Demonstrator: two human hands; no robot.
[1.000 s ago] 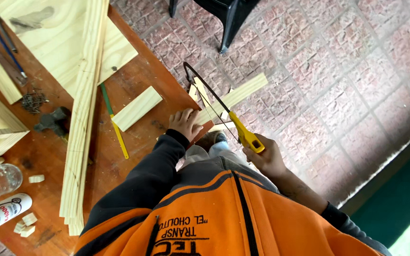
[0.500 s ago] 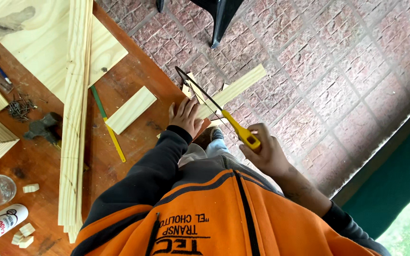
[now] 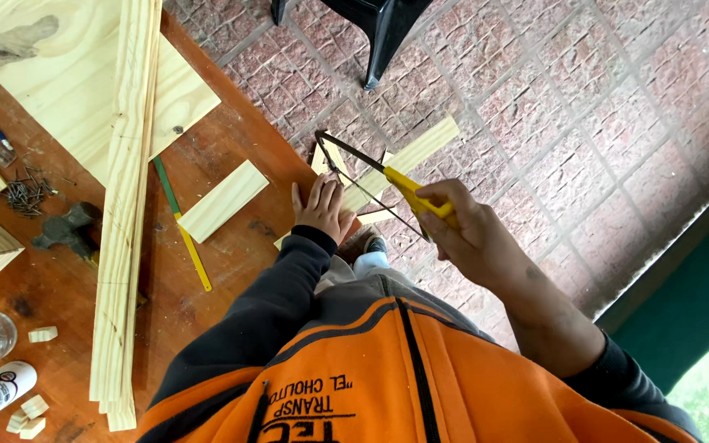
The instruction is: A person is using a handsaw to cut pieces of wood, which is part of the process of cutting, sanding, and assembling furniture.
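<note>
Saw: one hacksaw (image 3: 363, 176), yellow handle clamped in the right hand (image 3: 461, 234), blade across the strip
Strip: one pale wood strip (image 3: 408, 160) overhanging the table (image 3: 231, 262) edge
Left hand (image 3: 322, 205): flat, fingers together, pressing the strip beside the saw
Offcut: one short block (image 3: 223, 201), left of the saw
Battens: one bundle (image 3: 125, 205), farther left
Nails: one heap (image 3: 25, 193), far left

My left hand (image 3: 322, 207) presses flat on a wooden strip (image 3: 404, 160) jutting over the table (image 3: 231, 271) edge. My right hand (image 3: 461, 234) grips the yellow-handled saw (image 3: 375, 176), blade across the strip.
</note>
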